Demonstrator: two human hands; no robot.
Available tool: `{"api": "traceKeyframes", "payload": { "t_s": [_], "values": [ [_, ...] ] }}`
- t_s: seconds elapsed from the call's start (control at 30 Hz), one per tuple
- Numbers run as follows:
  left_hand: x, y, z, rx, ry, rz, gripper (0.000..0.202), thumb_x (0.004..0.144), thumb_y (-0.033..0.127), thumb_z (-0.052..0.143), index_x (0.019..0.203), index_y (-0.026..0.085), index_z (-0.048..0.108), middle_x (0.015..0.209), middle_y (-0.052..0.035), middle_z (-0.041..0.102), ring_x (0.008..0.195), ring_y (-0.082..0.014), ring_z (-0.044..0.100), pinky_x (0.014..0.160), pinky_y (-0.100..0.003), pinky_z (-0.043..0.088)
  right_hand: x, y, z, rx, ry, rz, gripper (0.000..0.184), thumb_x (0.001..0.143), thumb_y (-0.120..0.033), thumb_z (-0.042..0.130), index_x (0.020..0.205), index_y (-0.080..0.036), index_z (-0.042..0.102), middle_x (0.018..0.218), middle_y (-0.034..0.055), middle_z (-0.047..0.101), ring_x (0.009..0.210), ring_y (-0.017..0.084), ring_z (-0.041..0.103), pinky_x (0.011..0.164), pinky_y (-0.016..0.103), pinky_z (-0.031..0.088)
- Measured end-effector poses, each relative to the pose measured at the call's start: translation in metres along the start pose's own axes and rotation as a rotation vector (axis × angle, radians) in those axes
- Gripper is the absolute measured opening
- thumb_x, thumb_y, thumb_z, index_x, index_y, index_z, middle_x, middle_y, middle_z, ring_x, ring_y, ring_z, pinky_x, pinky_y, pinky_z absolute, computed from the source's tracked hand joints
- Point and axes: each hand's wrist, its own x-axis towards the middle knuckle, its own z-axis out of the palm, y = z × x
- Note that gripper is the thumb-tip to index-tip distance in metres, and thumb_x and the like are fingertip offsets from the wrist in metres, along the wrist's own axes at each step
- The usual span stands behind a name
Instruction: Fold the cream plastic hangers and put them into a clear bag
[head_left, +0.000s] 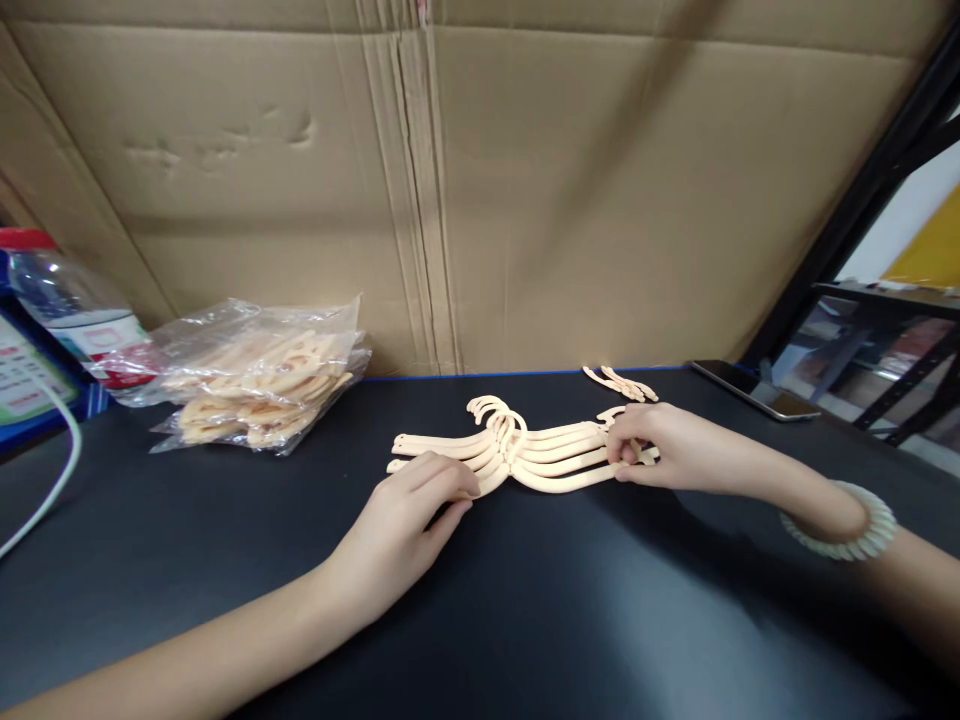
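Observation:
Several beige hangers [562,465] lie nested in a row on the black table, their curved hooks [491,408] bunched at the middle and pointing away from me. My left hand [420,510] is closed, with thumb and fingertips pinching the left arm of the nearest hanger. At the right ends of the hangers, my right hand [652,445] is closed around a small beige piece [643,455], whose exact shape is mostly hidden by the fingers. Just beyond that hand lies a little pile of thin, curved beige pieces [621,383].
A clear plastic bag [262,375] full of beige pieces sits at the back left, beside a red-capped bottle [82,310] and a white cable [64,470]. At the back right lies a phone [750,388]. A cardboard wall [600,200] stands behind the table [525,620].

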Motion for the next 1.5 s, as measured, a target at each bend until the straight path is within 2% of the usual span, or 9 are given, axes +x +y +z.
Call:
{"api": "traceKeyframes", "payload": {
  "t_s": [0.1,0.2,0.37,0.47,0.53,0.73,1.03,1.2,1.5],
  "values": [
    [-0.002,0.000,0.000,0.012,-0.046,0.028,0.018,0.090,0.007,0.049,0.091,0.019,0.061,0.091,-0.0030,0.066,0.086,-0.0167,0.061,0.077,-0.030,0.049,0.000,0.001,-0.003,-0.002,-0.031,0.034,0.007,0.076,-0.013,0.059,0.073,-0.017,0.064,0.075,0.0015,0.063,0.067,0.015,0.058,0.064,0.026,0.044],
    [-0.004,0.000,0.000,0.070,-0.047,0.029,0.018,0.091,0.007,0.048,0.093,0.018,0.062,0.094,-0.0045,0.066,0.088,-0.0182,0.060,0.078,-0.032,0.049,-0.001,0.000,-0.002,-0.072,0.037,0.017,0.007,0.076,-0.013,0.057,0.076,-0.018,0.062,0.077,0.0034,0.063,0.070,0.018,0.058,0.067,0.030,0.046],
    [-0.004,0.003,-0.001,0.267,-0.029,0.064,0.019,0.091,0.010,0.049,0.099,0.016,0.064,0.099,-0.0073,0.068,0.094,-0.0232,0.061,0.084,-0.040,0.050,-0.001,-0.011,0.015,-0.101,0.212,-0.102,0.026,0.088,-0.017,0.045,0.111,-0.016,0.058,0.113,0.0133,0.062,0.105,0.026,0.058,0.090,0.042,0.049],
    [-0.003,0.005,-0.001,0.326,-0.034,0.060,0.021,0.091,0.012,0.048,0.102,0.014,0.066,0.103,-0.0094,0.069,0.095,-0.0247,0.062,0.083,-0.042,0.052,0.002,-0.019,0.033,-0.132,0.230,-0.108,0.049,0.096,-0.035,0.040,0.139,-0.012,0.041,0.142,0.0178,0.045,0.133,0.032,0.040,0.106,0.052,0.039],
    [-0.003,0.005,-0.001,0.336,-0.036,0.058,0.023,0.091,0.013,0.048,0.104,0.013,0.066,0.105,-0.0108,0.069,0.096,-0.0253,0.063,0.084,-0.042,0.054,0.005,-0.021,0.043,-0.161,0.193,-0.078,0.061,0.098,-0.045,0.035,0.148,-0.010,0.029,0.152,0.0172,0.031,0.141,0.032,0.026,0.111,0.055,0.032],
    [-0.002,0.000,-0.001,0.272,-0.124,0.031,0.031,0.091,0.017,0.048,0.118,0.015,0.063,0.121,-0.0109,0.065,0.113,-0.0261,0.059,0.097,-0.044,0.050,0.011,-0.011,0.044,-0.179,0.042,-0.025,0.066,0.100,-0.049,0.022,0.151,-0.006,0.024,0.154,0.0157,0.023,0.143,0.030,0.022,0.115,0.054,0.025],
    [-0.001,-0.004,-0.004,0.155,-0.311,-0.060,0.044,0.095,0.028,0.047,0.138,0.021,0.048,0.148,-0.0095,0.045,0.137,-0.0272,0.040,0.111,-0.048,0.037,0.021,0.015,0.041,-0.158,0.049,-0.044,0.066,0.100,-0.050,0.021,0.151,-0.008,0.023,0.155,0.0137,0.022,0.144,0.027,0.019,0.117,0.050,0.022],
    [-0.001,-0.002,-0.005,0.148,-0.347,-0.071,0.045,0.095,0.029,0.047,0.139,0.021,0.048,0.150,-0.0103,0.042,0.139,-0.0286,0.036,0.113,-0.050,0.034,0.021,0.017,0.040,-0.155,0.060,-0.057,0.065,0.100,-0.049,0.022,0.150,-0.007,0.025,0.155,0.0145,0.023,0.144,0.028,0.020,0.117,0.050,0.022],
    [0.000,0.003,-0.006,0.191,-0.303,-0.010,0.042,0.093,0.024,0.050,0.134,0.019,0.052,0.145,-0.0137,0.047,0.136,-0.0297,0.041,0.108,-0.053,0.039,0.028,0.025,0.041,-0.149,0.089,-0.095,0.062,0.101,-0.048,0.024,0.151,-0.012,0.026,0.154,0.0140,0.025,0.143,0.028,0.022,0.115,0.054,0.025]
  ]
}}
